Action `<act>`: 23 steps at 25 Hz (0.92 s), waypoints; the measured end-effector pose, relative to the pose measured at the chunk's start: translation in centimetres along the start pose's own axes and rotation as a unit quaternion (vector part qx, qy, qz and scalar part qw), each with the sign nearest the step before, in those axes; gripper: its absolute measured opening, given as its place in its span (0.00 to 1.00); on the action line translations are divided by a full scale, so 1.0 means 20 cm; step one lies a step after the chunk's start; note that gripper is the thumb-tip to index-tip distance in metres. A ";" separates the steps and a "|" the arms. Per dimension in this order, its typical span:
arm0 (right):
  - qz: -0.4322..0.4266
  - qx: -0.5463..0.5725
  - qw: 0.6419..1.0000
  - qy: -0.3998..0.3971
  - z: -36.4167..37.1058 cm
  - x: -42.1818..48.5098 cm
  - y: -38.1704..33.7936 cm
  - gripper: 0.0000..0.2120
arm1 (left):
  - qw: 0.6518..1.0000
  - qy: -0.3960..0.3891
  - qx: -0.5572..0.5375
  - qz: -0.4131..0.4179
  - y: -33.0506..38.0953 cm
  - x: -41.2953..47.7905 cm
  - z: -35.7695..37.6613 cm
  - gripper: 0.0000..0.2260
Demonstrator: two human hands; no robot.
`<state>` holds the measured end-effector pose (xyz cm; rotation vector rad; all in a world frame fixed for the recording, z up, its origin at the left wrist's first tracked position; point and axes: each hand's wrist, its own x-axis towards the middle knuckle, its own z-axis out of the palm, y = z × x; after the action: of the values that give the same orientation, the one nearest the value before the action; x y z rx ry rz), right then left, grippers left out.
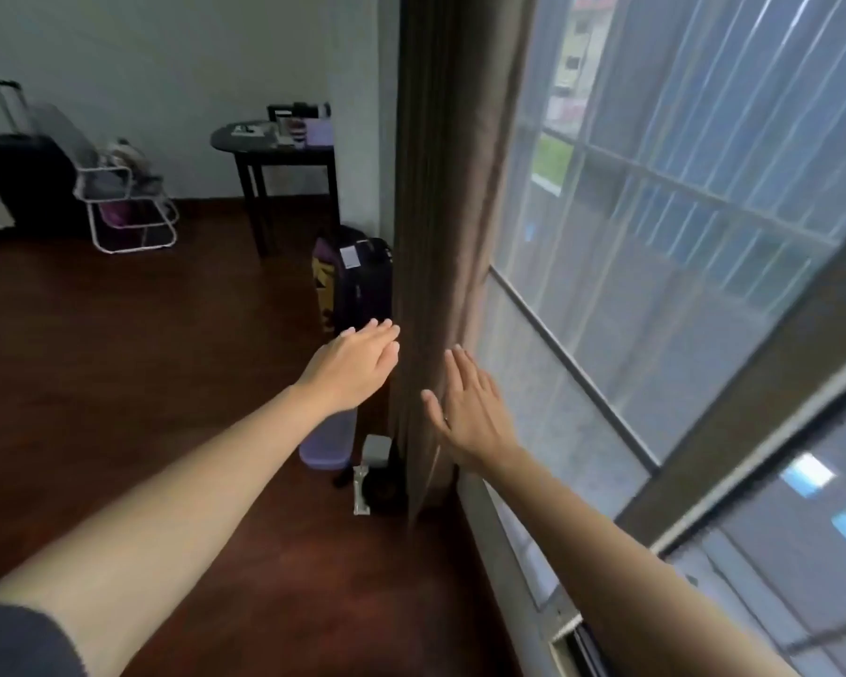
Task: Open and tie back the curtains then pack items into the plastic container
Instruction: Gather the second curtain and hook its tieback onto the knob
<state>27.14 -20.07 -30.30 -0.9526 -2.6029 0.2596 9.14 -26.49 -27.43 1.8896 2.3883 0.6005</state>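
My left hand (pixel 357 364) and right hand (pixel 470 408) flank the gathered brown fabric curtain (pixel 440 237), fingers extended flat and holding nothing. The curtain hangs bunched at the left edge of the window. The purple plastic container (pixel 326 444) lies on the floor near its hem. Risk: loose folds may escape an uneven squeeze, leaving the bundle too slack to tie.

Both bare forearms stretch forward from the lower corners of the view, converging toward the middle. The left hand (pixel 357 366) is flat, palm down, fingers straight and held together, pointing forward and to the right. The right hand (pixel 470 408) is open too, fingers extended and slightly spread, thumb out to the left. Neither hand grips anything.
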 end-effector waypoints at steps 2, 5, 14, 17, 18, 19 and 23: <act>0.005 0.014 1.000 -0.005 0.12 0.20 -0.03 0.31 | 1.000 0.005 -0.019 -0.012 -0.16 0.14 0.02 0.20; 0.008 0.029 1.000 0.006 0.28 0.59 -0.05 0.31 | 0.998 0.031 -0.048 -0.014 -0.40 0.46 -0.01 0.20; 0.106 0.075 0.991 0.011 0.74 1.76 -0.10 0.36 | 1.000 0.014 -0.020 0.013 -1.08 1.51 -0.13 0.19; 0.143 0.046 0.988 0.021 0.87 1.97 -0.06 0.32 | 0.998 0.020 -0.039 0.036 -1.22 1.76 -0.10 0.18; 0.160 0.035 0.986 0.039 0.91 2.03 -0.05 0.32 | 0.997 0.017 -0.053 0.051 -1.26 1.85 -0.08 0.17; 0.181 0.020 0.982 0.056 0.95 2.09 -0.05 0.32 | 0.995 0.009 -0.067 0.070 -1.31 1.94 -0.05 0.17; 0.279 -0.020 0.958 0.064 1.08 2.31 -0.03 0.34 | 0.970 -0.055 -0.131 0.197 -1.44 2.34 0.10 0.18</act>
<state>-14.42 8.49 -37.62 -1.6478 -2.1777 0.2742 -29.16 12.97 -28.80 2.2133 1.7714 0.7632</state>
